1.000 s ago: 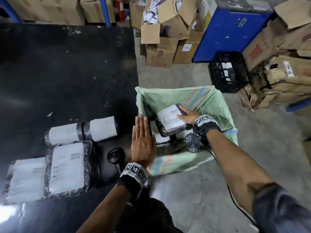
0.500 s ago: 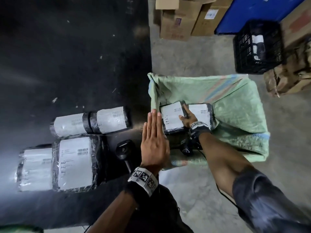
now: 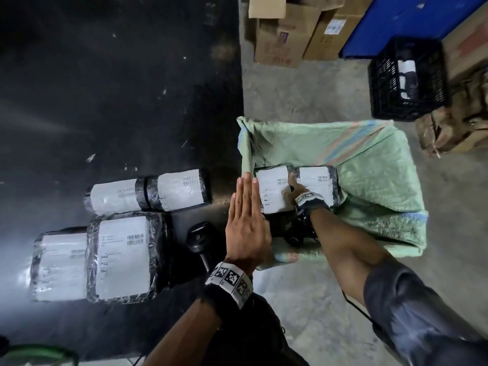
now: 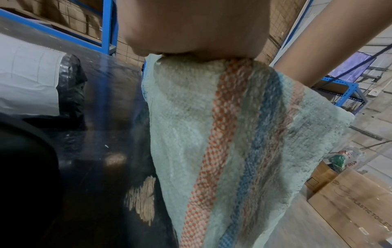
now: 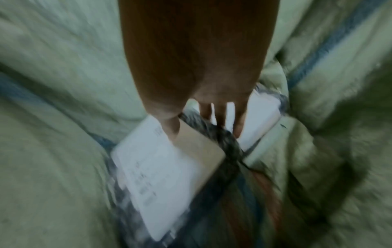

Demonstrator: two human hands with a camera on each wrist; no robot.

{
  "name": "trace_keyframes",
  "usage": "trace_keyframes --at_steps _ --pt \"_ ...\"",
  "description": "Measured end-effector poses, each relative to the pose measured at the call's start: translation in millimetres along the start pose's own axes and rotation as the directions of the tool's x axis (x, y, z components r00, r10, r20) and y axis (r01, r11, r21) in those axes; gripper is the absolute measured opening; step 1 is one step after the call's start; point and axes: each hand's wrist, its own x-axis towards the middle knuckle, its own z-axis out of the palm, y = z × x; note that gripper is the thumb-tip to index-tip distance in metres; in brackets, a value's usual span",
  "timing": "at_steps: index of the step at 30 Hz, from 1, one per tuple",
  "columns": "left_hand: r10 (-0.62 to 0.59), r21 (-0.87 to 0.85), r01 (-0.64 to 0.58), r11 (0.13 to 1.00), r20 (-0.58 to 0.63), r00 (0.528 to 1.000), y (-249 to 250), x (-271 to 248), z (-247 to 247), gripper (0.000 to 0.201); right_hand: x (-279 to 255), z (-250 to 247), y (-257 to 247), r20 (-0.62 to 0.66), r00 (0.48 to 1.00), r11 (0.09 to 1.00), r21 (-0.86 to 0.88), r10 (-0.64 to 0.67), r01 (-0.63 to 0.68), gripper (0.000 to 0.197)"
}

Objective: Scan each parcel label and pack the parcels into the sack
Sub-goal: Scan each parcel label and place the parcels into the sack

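A green woven sack [image 3: 369,167] stands open on the floor against the black table [image 3: 118,88]. Inside it my right hand [image 3: 291,190] grips a black-wrapped parcel [image 3: 272,191] with a white label, thumb on the label and fingers down in the gap beside a second labelled parcel [image 3: 318,180]. The blurred right wrist view shows the same right hand [image 5: 191,67], the held parcel [image 5: 159,167] and the sack [image 5: 53,83]. My left hand [image 3: 247,217] lies flat with straight fingers on the sack's near-left rim; in its wrist view the left hand [image 4: 191,25] presses the sack [image 4: 212,134].
On the table lie a rolled parcel [image 3: 148,191], two flat overlapping parcels [image 3: 121,254] [image 3: 58,262] and a black handheld scanner [image 3: 196,239] next to my left hand. Cardboard boxes [image 3: 280,40] and a black crate [image 3: 406,80] stand on the floor beyond the sack.
My right hand has lowered the parcel into the sack, beside the second parcel. The left hand stays flat on the rim. The head view has tilted down.
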Motion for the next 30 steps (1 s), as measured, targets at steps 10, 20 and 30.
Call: trace_keyframes --at_steps 10,20,30 --pt "0.007 -0.045 -0.004 0.999 0.067 0.998 0 0 -12 0.085 -128 -80 -82 -0.081 0.987 0.983 -0.133 -0.137 0.126 0.046" --pt "-0.013 -0.284 0.002 0.959 -0.037 0.999 -55 -49 -111 0.045 -299 -61 -103 -0.292 0.825 0.839 0.115 -0.484 0.532 0.046" --pt "-0.240 -0.163 0.208 0.964 -0.212 0.947 -179 -135 -160 0.047 -301 75 -106 -0.009 0.831 0.811 0.211 -0.556 0.546 0.043"
